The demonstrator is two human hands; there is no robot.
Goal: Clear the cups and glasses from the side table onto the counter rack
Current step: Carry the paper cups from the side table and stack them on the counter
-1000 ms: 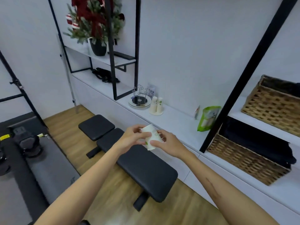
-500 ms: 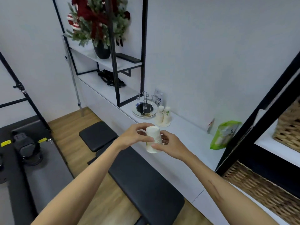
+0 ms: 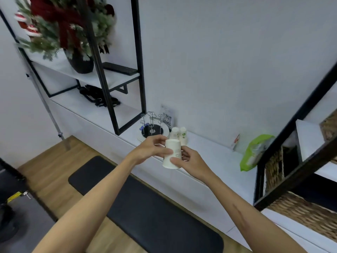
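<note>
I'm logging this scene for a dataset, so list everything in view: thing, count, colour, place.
paper cup: 1, white, upside down, held in both hands
paper cups: 2, white, upside down on counter beside rack
cup rack: 1, wire pegs on a dark base, on counter
counter: 1, white, along wall
QR sign: 1, black and white, behind rack
pouch: 1, green, on counter
plant: 1, green and red, dark pot, upper shelf
baskets: wicker, right shelves
bench: 1, black, on floor
left hand: grips cup
right hand: grips cup
</note>
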